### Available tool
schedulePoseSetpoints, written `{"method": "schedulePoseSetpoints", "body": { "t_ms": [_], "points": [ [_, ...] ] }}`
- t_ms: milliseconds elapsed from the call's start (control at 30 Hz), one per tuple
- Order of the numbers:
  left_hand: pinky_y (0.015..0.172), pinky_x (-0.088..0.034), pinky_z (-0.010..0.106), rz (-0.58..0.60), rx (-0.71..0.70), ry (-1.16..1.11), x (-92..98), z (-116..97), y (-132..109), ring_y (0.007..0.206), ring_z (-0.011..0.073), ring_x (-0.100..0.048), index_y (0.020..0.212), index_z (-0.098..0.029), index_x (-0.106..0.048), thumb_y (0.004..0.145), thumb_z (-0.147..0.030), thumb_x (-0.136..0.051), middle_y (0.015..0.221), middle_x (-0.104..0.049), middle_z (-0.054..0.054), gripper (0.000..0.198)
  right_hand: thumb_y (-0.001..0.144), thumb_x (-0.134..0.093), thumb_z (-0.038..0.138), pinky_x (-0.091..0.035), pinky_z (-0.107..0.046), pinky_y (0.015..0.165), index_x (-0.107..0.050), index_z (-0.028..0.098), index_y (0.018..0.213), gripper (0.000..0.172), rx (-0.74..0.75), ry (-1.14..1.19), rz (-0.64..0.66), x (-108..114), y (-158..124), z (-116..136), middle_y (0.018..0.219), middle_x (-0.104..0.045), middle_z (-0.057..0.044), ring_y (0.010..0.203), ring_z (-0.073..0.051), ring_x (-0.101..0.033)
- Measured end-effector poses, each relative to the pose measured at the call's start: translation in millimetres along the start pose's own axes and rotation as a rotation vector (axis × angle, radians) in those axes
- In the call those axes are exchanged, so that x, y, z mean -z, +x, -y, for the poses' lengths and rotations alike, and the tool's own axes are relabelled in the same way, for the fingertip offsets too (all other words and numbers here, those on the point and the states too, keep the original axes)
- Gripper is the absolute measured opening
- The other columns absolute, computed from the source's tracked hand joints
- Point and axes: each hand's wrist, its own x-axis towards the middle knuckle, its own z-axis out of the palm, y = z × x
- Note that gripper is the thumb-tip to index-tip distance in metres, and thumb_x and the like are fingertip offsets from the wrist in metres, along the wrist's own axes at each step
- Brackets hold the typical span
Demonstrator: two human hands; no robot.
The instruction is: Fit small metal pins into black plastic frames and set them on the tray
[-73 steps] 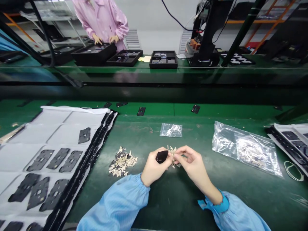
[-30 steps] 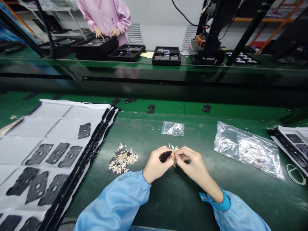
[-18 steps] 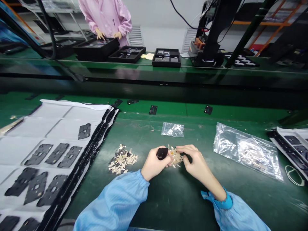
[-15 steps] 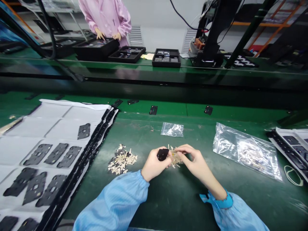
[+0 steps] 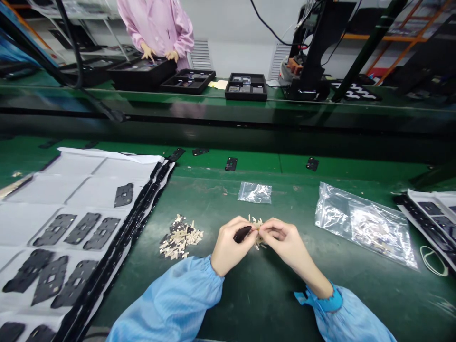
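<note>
My left hand [image 5: 230, 249] holds a small black part [image 5: 242, 233] between thumb and fingers, tilted with its narrow end towards my right hand. My right hand [image 5: 285, 243] pinches close against that part's end, apparently on a small beige strip, though my fingers hide most of it. Under and behind my fingertips lies a loose cluster of beige strips [image 5: 257, 228]. A larger pile of beige strips mixed with dark bits [image 5: 180, 240] sits on the green bench to the left of my left hand.
To the left, a white sheet [image 5: 71, 187] carries rows of black plates. Clear plastic bags [image 5: 365, 227] [image 5: 254, 192] lie ahead and right. A rubber band [image 5: 432, 261] lies at right. Across the far bench, a person in a pink gown [image 5: 155, 28] handles a black tray [image 5: 142, 71].
My right hand has drawn in from the beige cluster and now pinches at the black part's end. The black part has tilted flatter in my left hand.
</note>
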Motion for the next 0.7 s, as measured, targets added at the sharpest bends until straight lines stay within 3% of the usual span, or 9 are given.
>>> {"method": "schedulePoseSetpoints", "body": {
  "t_ms": [167,300,400,533,700],
  "points": [
    [0.057,-0.043,0.022,0.002,0.013,0.047,-3.1,2.4,-2.9,0.063,0.0127,-0.057,0.072,-0.014,-0.065,0.075,-0.013,-0.057,0.071,-0.061,0.003,0.008,0.077,-0.061,0.020,-0.049,-0.026,0.064,-0.068,0.017,0.074,0.008,0.077,-0.115,-0.014,-4.8,-2.4,0.8,0.076,-0.061,-0.004,0.069,-0.016,-0.060],
    [0.054,-0.041,0.022,-0.035,0.054,0.083,-0.9,4.8,0.3,0.059,0.0119,-0.054,0.063,-0.014,-0.060,0.074,-0.013,-0.056,0.066,-0.057,0.002,0.012,0.075,-0.064,0.022,-0.049,-0.025,0.064,-0.068,0.017,0.074,0.006,0.011,-0.018,-0.031,-2.9,-1.9,-0.6,0.076,-0.062,-0.003,0.068,-0.015,-0.060],
    [0.059,-0.042,0.022,-0.062,0.071,0.084,3.6,5.5,4.1,0.064,0.0129,-0.056,0.065,-0.014,-0.060,0.075,-0.012,-0.054,0.069,-0.059,0.002,0.012,0.073,-0.068,0.025,-0.049,-0.024,0.064,-0.067,0.017,0.073,0.009,-0.059,0.087,-0.124,7.1,0.6,2.3,0.071,-0.063,-0.002,0.065,-0.013,-0.059],
    [0.062,-0.043,0.023,0.007,0.021,0.115,6.2,5.5,4.1,0.068,0.0134,-0.057,0.074,-0.015,-0.065,0.080,-0.015,-0.051,0.075,-0.061,0.004,0.015,0.070,-0.071,0.028,-0.048,-0.024,0.064,-0.067,0.017,0.073,0.013,-0.088,0.122,-0.247,18.1,4.4,5.7,0.072,-0.065,-0.002,0.065,-0.013,-0.059],
    [0.054,-0.037,0.022,0.061,-0.020,0.282,4.0,7.9,-0.2,0.054,0.0097,-0.046,0.065,-0.016,-0.060,0.080,-0.019,-0.053,0.062,-0.051,0.000,0.016,0.069,-0.073,0.033,-0.049,-0.026,0.063,-0.067,0.016,0.073,0.018,-0.092,0.099,-0.232,15.5,5.9,3.0,0.072,-0.066,-0.003,0.064,-0.015,-0.058]
  ]
}}
